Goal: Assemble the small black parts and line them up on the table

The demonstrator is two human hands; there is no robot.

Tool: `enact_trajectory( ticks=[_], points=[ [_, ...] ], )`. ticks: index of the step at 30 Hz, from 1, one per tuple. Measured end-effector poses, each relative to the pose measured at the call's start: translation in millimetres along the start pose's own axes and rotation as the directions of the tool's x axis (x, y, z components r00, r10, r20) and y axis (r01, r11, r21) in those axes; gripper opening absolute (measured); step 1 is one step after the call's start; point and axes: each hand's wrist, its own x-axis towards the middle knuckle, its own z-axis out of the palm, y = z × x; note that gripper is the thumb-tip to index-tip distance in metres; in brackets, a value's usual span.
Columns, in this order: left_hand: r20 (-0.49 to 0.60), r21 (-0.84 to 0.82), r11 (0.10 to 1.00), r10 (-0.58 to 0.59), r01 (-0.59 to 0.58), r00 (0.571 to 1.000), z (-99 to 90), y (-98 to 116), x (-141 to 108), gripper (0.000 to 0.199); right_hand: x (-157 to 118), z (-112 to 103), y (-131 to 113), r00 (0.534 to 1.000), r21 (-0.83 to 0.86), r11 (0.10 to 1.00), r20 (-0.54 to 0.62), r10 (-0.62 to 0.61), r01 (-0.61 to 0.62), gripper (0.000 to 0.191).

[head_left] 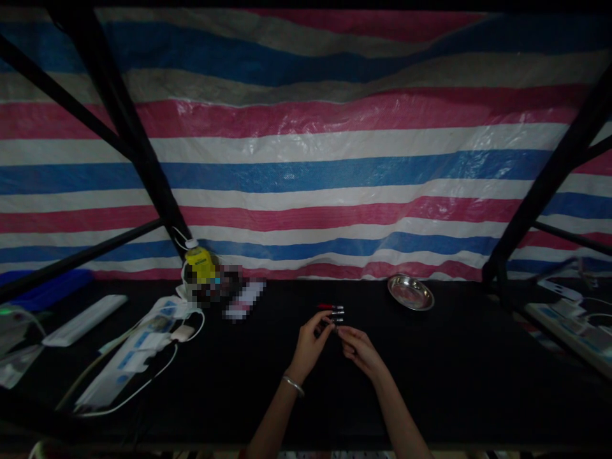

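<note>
Near the middle of the black table [459,382], my left hand [313,336] and my right hand [359,347] meet at the fingertips. Both are closed in a pinch around something too small to make out. A bracelet circles my left wrist. Just beyond the fingers lies a small red item with a silvery end [329,307], and small silvery pieces [338,313] sit close beside it, partly hidden by my left fingers.
A round metal dish [410,293] stands at the back right. Toward the left are a yellow-labelled bottle [201,262], a blurred-out pale item [246,299], power strips [127,363] and white cables. Black frame posts rise on both sides before a striped sheet [325,172].
</note>
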Motion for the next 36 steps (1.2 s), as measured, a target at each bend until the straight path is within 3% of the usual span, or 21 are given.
enact_trajectory(
  ticks=[5, 8, 11, 13, 15, 19, 22, 24, 28, 36],
  points=[
    [0.017, 0.057, 0.994, -0.099, 0.098, 0.995, -7.0, -21.9, -10.4, 0.021, 2.7, -10.4, -1.6, 0.998, -0.092, 0.994, -0.026, -0.058, 0.055, 0.039],
    [0.037, 0.071, 0.992, -0.103, 0.100, 0.994, -8.0, -34.9, -15.7, 0.017, 8.6, -21.7, -4.8, 0.975, -0.153, 0.978, -0.150, -0.165, 0.142, 0.040],
    [0.055, 0.057, 0.995, -0.089, 0.086, 0.995, -7.4, -46.1, -17.6, 0.017, 16.7, -34.0, -8.0, 0.873, -0.361, 0.898, -0.315, -0.373, 0.253, 0.038],
    [0.059, 0.098, 0.993, -0.070, 0.064, 0.996, -6.2, -51.9, -17.4, 0.016, 21.8, -40.6, -8.6, 0.784, -0.569, 0.767, -0.315, -0.535, 0.295, 0.034],
    [0.062, 0.190, 0.981, -0.039, 0.027, 0.997, -4.2, -55.1, -16.6, 0.015, 26.6, -44.5, -8.0, 0.741, -0.749, 0.607, -0.245, -0.625, 0.264, 0.031],
    [0.159, 0.369, 0.925, 0.028, -0.086, 0.987, 1.0, -53.1, -13.0, 0.020, 37.7, -43.9, -8.6, 0.748, -0.952, 0.271, -0.078, -0.659, 0.140, 0.028],
    [0.254, 0.424, 0.889, 0.069, -0.175, 0.965, 3.9, -49.1, -7.7, 0.024, 47.8, -40.3, -13.2, 0.765, -0.999, 0.038, -0.009, -0.644, 0.021, 0.035],
    [0.289, 0.438, 0.872, 0.095, -0.220, 0.953, 5.1, -48.0, -3.6, 0.026, 53.5, -38.8, -16.3, 0.782, -0.996, -0.069, 0.001, -0.623, -0.054, 0.040],
    [0.309, 0.455, 0.849, 0.132, -0.268, 0.942, 6.6, -49.7, 1.4, 0.027, 57.9, -38.6, -17.4, 0.804, -0.979, -0.152, -0.018, -0.594, -0.134, 0.047],
    [0.289, 0.608, 0.740, 0.130, -0.287, 0.948, 11.1, -55.3, -0.4, 0.027, 52.6, -37.1, -14.8, 0.819, -0.976, -0.175, -0.008, -0.573, -0.132, 0.048]
  ],
)
